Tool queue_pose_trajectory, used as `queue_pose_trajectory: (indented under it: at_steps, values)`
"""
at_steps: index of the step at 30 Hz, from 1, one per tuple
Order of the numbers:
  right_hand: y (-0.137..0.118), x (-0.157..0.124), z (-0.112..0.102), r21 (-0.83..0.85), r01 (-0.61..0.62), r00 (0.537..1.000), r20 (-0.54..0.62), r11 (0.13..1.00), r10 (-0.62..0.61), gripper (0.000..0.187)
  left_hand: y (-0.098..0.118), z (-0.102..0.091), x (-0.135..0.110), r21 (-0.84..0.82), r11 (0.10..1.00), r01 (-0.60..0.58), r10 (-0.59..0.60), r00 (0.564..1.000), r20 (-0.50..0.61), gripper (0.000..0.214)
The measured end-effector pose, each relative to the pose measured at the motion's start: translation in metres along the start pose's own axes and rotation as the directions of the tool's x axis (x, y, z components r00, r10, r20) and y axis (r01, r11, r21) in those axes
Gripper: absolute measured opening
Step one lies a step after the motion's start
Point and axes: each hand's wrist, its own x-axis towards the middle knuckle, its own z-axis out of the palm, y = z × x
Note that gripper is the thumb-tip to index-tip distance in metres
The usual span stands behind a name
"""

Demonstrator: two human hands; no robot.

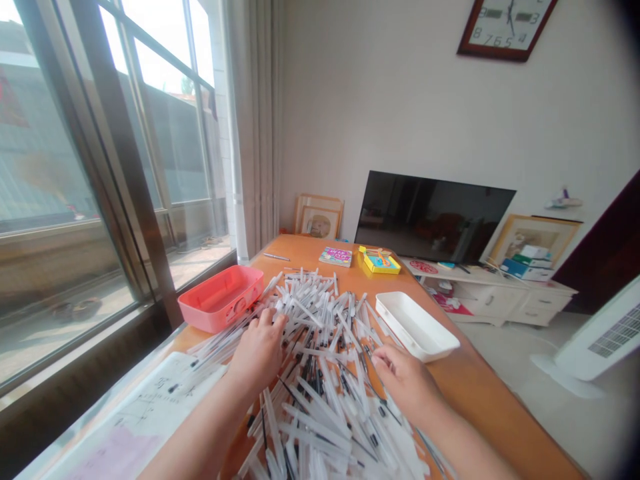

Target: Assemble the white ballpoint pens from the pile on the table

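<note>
A large heap of translucent white pen barrels and caps (320, 433) is spread over the wooden table, mixed with thin dark pen refills (307, 367). My left hand (261, 340) is on the left side of the heap, its fingers curled down among the pieces. Whatever lies under those fingertips is hidden. At the heap's right side, my right hand (403, 377) has its fingers bent inward, thumb close to the index finger. Dark slim pieces lie right beside it, but what it pinches is too small to make out.
A pink plastic tray (200, 312) stands left of the heap, a white tray (420, 327) right. Farther back lie a pen (277, 257), a colourful booklet (336, 256) and a yellow box (381, 261). Paper with writing (145, 407) covers the near left; a window (165, 133) borders that side.
</note>
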Motion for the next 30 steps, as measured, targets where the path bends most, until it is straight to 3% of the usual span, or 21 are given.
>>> queue_pose_trajectory:
  at_steps: [9,17,19,23,30]
  values:
    - [-0.003,0.002,-0.003,0.003,0.033,0.999,-0.038,0.999,-0.033,0.027,0.023,-0.024,0.001,-0.023,0.978,-0.207,0.204,0.975,-0.091,0.064]
    - [-0.02,0.001,-0.002,0.012,0.064,0.998,-0.017,0.998,-0.064,0.017,0.052,-0.003,-0.008,-0.134,0.859,-0.494,0.504,0.862,0.047,0.082]
    - [-0.022,0.0,-0.002,0.004,0.07,0.997,-0.022,0.998,-0.07,0.015,0.051,-0.002,-0.008,-0.121,0.863,-0.491,0.499,0.866,0.044,0.086]
    - [-0.021,-0.001,0.0,-0.02,0.09,0.996,-0.014,0.996,-0.09,0.015,0.041,-0.005,-0.005,-0.021,0.921,-0.389,0.388,0.921,-0.022,0.08]
    - [-0.018,0.002,0.006,-0.109,0.11,0.994,0.037,0.988,-0.107,0.033,0.022,-0.008,-0.002,0.156,0.968,-0.194,0.217,0.966,-0.142,0.069]
